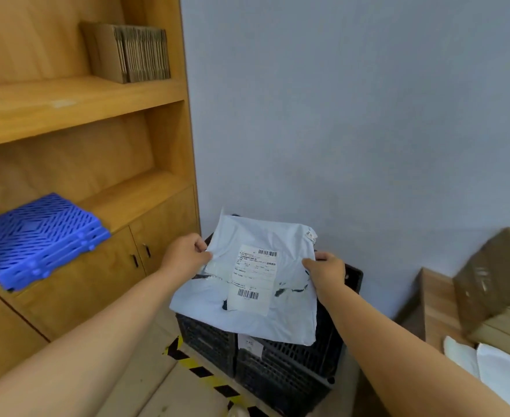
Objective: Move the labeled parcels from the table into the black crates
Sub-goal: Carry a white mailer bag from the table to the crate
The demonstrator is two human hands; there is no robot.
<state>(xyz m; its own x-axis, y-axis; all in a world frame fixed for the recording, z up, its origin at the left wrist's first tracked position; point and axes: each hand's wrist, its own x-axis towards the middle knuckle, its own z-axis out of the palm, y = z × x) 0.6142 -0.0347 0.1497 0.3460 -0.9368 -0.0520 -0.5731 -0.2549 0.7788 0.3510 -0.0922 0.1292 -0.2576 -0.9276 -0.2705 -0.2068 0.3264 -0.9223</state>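
Left hand (184, 255): fingers pinching the parcel's left edge.
Right hand (327, 273): fingers gripping its right edge.
Parcel (256, 314): crumpled, label showing, hanging over black crates (281, 368), frame centre.

I had one view only, the head cam: wide-angle, pitched forward and down over both forearms. It sat close above the black crates (281, 365) at frame centre, facing the grey wall (353, 115), wooden shelving (76, 100) at left.

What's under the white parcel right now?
The black crates sit under the white parcel, held by left hand and right hand. The parcel covers what's inside them.
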